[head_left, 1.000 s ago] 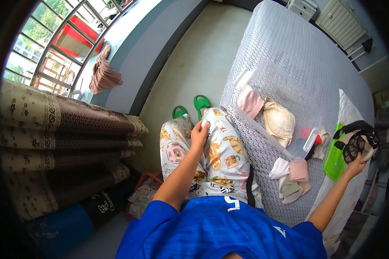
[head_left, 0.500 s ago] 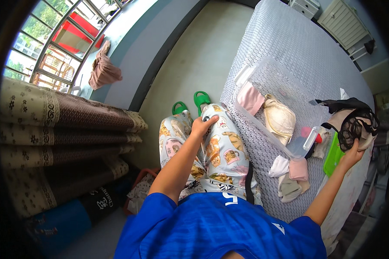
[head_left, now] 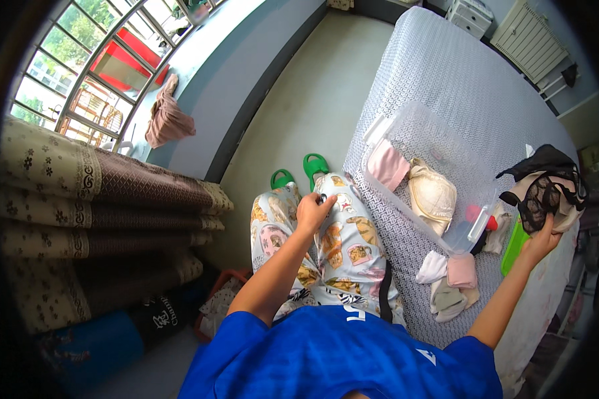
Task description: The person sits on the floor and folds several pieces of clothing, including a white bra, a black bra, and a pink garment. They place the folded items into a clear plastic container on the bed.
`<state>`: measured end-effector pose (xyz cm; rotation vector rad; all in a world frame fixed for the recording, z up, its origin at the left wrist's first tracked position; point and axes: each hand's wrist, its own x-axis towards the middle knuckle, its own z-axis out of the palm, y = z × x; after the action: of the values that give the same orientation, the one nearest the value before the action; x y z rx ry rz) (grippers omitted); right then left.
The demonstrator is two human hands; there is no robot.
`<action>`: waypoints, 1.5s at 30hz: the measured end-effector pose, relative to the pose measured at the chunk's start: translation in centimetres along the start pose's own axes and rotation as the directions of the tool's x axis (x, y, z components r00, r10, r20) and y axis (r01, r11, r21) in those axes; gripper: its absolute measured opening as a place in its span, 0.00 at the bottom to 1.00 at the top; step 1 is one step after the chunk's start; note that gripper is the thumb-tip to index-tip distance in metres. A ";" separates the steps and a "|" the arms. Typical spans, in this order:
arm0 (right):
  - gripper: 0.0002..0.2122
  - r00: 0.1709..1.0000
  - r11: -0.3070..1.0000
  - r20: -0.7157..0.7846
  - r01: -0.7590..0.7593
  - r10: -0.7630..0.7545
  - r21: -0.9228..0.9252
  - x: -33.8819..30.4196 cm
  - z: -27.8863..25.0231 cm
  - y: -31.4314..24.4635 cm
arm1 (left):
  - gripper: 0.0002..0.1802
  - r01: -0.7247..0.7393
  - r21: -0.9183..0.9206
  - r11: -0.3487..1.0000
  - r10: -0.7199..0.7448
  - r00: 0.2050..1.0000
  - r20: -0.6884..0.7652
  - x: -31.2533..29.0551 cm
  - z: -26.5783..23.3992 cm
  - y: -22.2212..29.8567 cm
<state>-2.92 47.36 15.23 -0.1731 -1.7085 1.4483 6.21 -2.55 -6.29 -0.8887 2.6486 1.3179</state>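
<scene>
My right hand (head_left: pixel 540 246) is closed on a black lace bra (head_left: pixel 538 203), part of a bundle with beige cups and black straps at the far right. My left hand (head_left: pixel 315 211) rests curled on my lap, over patterned trousers (head_left: pixel 361 256); a small dark thing shows at its fingers, too small to name. Between my lap and the bundle, a clear plastic box (head_left: pixel 422 123) sits tilted on the bed, its opening toward me. It holds a folded pink cloth (head_left: pixel 388 165) and a cream bra (head_left: pixel 432 196).
Folded socks in white, pink (head_left: pixel 461 271) and grey (head_left: pixel 450 302) lie on the bed (head_left: pixel 446 60) before the box. A green lid-like piece (head_left: pixel 514 247) is under the bundle. Curtains (head_left: pixel 126 179) hang at left; a pinkish cloth (head_left: pixel 170 120) drapes off the sill.
The view has shifted slightly, so everything sits a little lower. The lace bra bundle in my right hand has turned a little and its strap hangs differently. My left hand stays on my lap.
</scene>
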 end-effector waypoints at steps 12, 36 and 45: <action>0.19 0.997 0.997 0.083 -0.007 0.001 0.071 -1.9 1.6 -0.8 | 0.24 0.470 -0.495 0.731 -0.346 0.880 0.324 3.1 3.1 -7.3; 0.17 0.994 0.995 0.108 -0.001 0.011 -0.096 -3.2 1.5 0.1 | 0.34 0.791 -0.544 0.281 -0.181 0.600 0.779 -2.4 2.0 -5.7; 0.18 0.979 0.994 0.183 -0.080 0.091 -0.069 -4.5 2.4 -0.4 | 0.23 0.662 -0.688 0.296 -0.284 0.749 0.598 -2.0 3.4 -8.2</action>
<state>-1.63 42.82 13.37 -0.1499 -1.9193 1.5151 11.37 -2.89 -13.75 -1.1954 1.0340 2.3328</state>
